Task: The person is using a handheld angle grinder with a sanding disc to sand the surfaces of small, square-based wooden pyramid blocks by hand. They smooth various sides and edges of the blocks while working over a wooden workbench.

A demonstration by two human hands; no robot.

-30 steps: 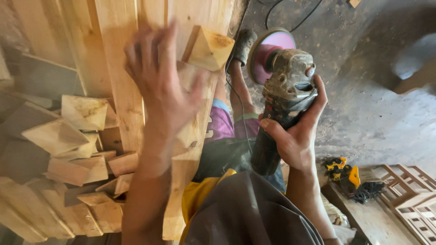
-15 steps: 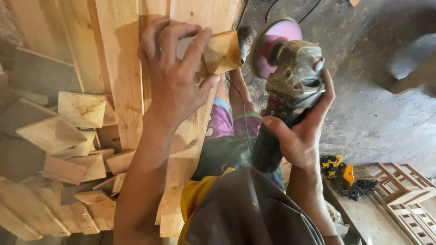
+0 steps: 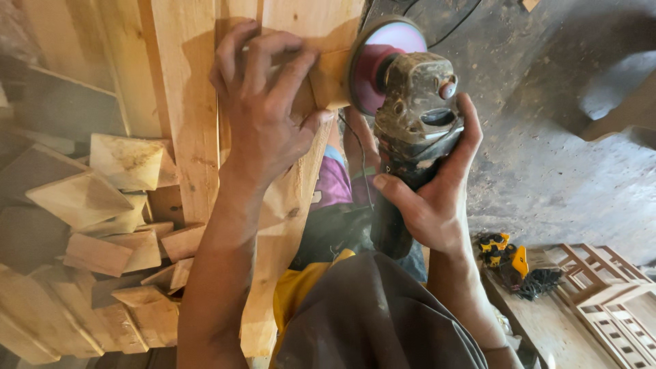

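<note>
A heap of cut wooden blocks (image 3: 113, 205) lies leftmost. The left hand (image 3: 263, 116) pinches a small wooden block (image 3: 328, 78) against upright planks (image 3: 184, 102), fingers closed round it. The right hand (image 3: 427, 198) wraps tightly round an angle grinder (image 3: 410, 116), its pink disc (image 3: 383, 61) touching the block: sanding, I judge, calling for steady pressure. No packages or labels show.
</note>
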